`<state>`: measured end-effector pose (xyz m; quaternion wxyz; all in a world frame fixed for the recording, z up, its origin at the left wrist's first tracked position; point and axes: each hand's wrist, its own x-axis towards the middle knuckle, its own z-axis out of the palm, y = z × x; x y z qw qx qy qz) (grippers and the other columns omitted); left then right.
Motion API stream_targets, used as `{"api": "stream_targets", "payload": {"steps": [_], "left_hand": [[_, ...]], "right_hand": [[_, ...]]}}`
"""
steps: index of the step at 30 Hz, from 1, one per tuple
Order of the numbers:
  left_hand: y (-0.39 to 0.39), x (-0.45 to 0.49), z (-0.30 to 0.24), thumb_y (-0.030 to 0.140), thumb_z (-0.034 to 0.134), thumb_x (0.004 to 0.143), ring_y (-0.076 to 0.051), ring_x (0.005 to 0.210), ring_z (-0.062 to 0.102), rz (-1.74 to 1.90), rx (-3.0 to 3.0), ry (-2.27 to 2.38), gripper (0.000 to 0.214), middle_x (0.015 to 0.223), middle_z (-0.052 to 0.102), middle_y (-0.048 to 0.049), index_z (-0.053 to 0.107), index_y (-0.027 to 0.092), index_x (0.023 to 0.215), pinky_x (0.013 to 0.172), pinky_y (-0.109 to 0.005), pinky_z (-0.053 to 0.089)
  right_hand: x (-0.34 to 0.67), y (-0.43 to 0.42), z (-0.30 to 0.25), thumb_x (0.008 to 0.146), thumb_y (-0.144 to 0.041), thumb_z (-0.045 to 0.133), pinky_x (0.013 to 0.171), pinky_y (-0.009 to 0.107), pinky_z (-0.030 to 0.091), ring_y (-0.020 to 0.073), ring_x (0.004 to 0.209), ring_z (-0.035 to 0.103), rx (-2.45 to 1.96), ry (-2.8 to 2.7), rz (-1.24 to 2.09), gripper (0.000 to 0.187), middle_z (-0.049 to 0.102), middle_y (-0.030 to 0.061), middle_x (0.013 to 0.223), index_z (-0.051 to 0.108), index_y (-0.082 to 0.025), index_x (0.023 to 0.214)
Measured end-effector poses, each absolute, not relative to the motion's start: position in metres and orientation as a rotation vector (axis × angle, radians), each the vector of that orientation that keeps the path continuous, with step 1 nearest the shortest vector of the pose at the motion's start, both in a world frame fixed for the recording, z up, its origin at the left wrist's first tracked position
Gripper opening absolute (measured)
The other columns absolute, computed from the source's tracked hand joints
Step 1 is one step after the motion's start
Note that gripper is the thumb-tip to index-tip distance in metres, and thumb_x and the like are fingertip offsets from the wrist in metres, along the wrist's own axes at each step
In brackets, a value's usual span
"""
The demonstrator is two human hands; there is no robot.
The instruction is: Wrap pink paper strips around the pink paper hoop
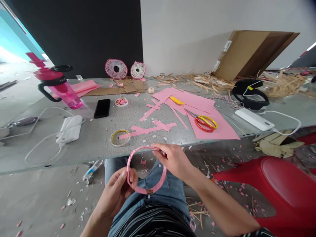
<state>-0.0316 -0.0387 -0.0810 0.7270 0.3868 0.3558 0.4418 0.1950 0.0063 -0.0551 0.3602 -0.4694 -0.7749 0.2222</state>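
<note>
A ring wrapped in pink paper (161, 179) is held over my lap, just in front of the table edge. A small brown patch shows bare at its bottom. My left hand (120, 184) pinches the ring's left side between thumb and fingers. At the upper right of the ring, my right hand (172, 161) grips it with thumb and fingertips. On the table just beyond lie a roll of tape (120, 144) and cut pink paper strips (148, 129). Scissors with red and yellow handles (203, 123) rest on pink paper sheets (222, 128), near a yellow-handled cutter (176, 100).
A pink water bottle (61, 85), black phone (102, 108) and white power bank (71, 128) lie to the left. Two string-wound rings (116, 68) lean on the back wall. Another power bank (254, 119) lies right. A red stool (283, 187) stands beside me; scraps litter the floor.
</note>
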Motion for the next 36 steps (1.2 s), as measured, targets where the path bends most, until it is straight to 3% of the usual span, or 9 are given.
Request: {"api": "stream_targets", "payload": {"steps": [4, 7, 10, 13, 17, 22, 27, 36], "left_hand": [[-0.039, -0.032, -0.087, 0.053, 0.06, 0.092, -0.004, 0.048, 0.033, 1.006, 0.795, 0.829, 0.043, 0.065, 0.05, 0.0046, 0.049, 0.017, 0.072, 0.05, -0.02, 0.027], [-0.04, -0.029, -0.087, 0.055, 0.065, 0.089, -0.003, 0.047, 0.031, 1.032, 0.798, 0.826, 0.047, 0.062, 0.047, 0.0056, 0.045, 0.017, 0.068, 0.049, -0.019, 0.027], [-0.041, -0.025, -0.08, 0.057, 0.065, 0.088, -0.003, 0.047, 0.032, 1.024, 0.809, 0.896, 0.046, 0.065, 0.054, 0.0026, 0.054, 0.015, 0.071, 0.046, -0.018, 0.023], [-0.037, -0.024, -0.072, 0.057, 0.062, 0.089, -0.007, 0.052, 0.042, 1.073, 0.839, 1.01, 0.043, 0.073, 0.063, -0.0031, 0.068, 0.015, 0.093, 0.044, -0.019, 0.025], [-0.03, -0.026, -0.069, 0.058, 0.066, 0.085, -0.011, 0.056, 0.05, 1.122, 0.992, 1.053, 0.052, 0.085, 0.07, -0.0073, 0.067, 0.017, 0.117, 0.047, -0.022, 0.037], [-0.029, -0.024, -0.073, 0.05, 0.076, 0.081, -0.009, 0.059, 0.054, 1.121, 0.936, 1.111, 0.044, 0.086, 0.072, -0.0074, 0.072, 0.015, 0.106, 0.055, -0.022, 0.044], [-0.028, -0.023, -0.071, 0.05, 0.086, 0.068, -0.005, 0.052, 0.047, 1.014, 0.713, 0.968, 0.043, 0.071, 0.067, -0.0029, 0.073, 0.012, 0.08, 0.05, -0.018, 0.039], [-0.029, -0.019, -0.076, 0.049, 0.087, 0.067, -0.002, 0.05, 0.033, 0.994, 0.644, 0.892, 0.044, 0.06, 0.049, 0.0044, 0.065, 0.012, 0.07, 0.048, -0.015, 0.03]], "right_hand": [[0.19, 0.009, -0.066, 0.104, -0.025, 0.043, 0.061, 0.028, 0.049, 0.015, 0.063, 0.068, -1.239, -2.072, 0.439, 0.031, 0.074, 0.0031, 0.071, 0.072, -0.019, 0.097], [0.192, 0.009, -0.072, 0.104, -0.025, 0.043, 0.061, 0.028, 0.047, 0.016, 0.064, 0.069, -1.262, -2.099, 0.366, 0.03, 0.074, 0.0044, 0.074, 0.071, -0.018, 0.096], [0.196, 0.009, -0.074, 0.103, -0.024, 0.045, 0.061, 0.028, 0.047, 0.0166, 0.065, 0.07, -1.261, -2.109, 0.334, 0.028, 0.074, 0.0052, 0.074, 0.071, -0.017, 0.098], [0.198, 0.008, -0.074, 0.102, -0.022, 0.046, 0.06, 0.027, 0.046, 0.0161, 0.062, 0.068, -1.26, -2.092, 0.298, 0.027, 0.074, 0.0055, 0.073, 0.072, -0.017, 0.096], [0.2, 0.007, -0.07, 0.101, -0.022, 0.045, 0.055, 0.026, 0.04, 0.0132, 0.053, 0.059, -1.308, -2.026, 0.235, 0.03, 0.068, 0.0032, 0.064, 0.07, -0.017, 0.084], [0.204, 0.004, -0.064, 0.099, -0.025, 0.047, 0.054, 0.026, 0.039, 0.012, 0.05, 0.054, -1.301, -1.897, 0.391, 0.028, 0.063, 0.001, 0.061, 0.069, -0.017, 0.084], [0.205, 0.003, -0.064, 0.099, -0.031, 0.049, 0.055, 0.024, 0.041, 0.0123, 0.052, 0.056, -1.315, -1.818, 0.603, 0.029, 0.063, 0.0005, 0.06, 0.07, -0.016, 0.088], [0.202, 0.0, -0.063, 0.099, -0.038, 0.048, 0.055, 0.025, 0.038, 0.0124, 0.052, 0.053, -1.322, -1.789, 0.739, 0.033, 0.06, -0.0004, 0.059, 0.069, -0.016, 0.086]]}}
